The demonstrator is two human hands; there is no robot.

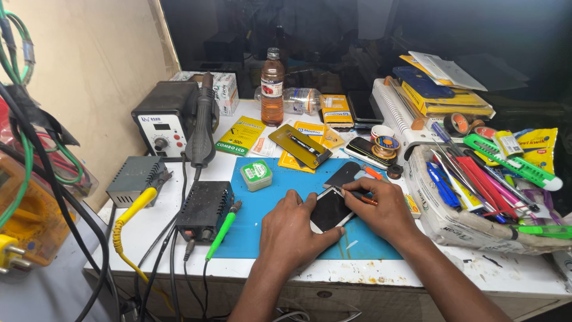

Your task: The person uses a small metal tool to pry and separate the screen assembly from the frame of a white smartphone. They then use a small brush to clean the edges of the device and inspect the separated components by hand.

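A smartphone (329, 210) with a dark screen and pale frame lies on a blue work mat (262, 209). My left hand (293, 229) presses down on its left side and lower edge. My right hand (384, 206) grips a thin tool with an orange handle (361, 197), its tip at the phone's upper right corner. A black phone part (342, 174) lies on the mat just beyond the phone.
A hot-air station (164, 122) with its handle (202, 122), two small power boxes (205, 209) and cables crowd the left. A small green-lidded tub (257, 174), an amber bottle (272, 89), phone-part packets and a box of pens and tools (476, 185) surround the mat.
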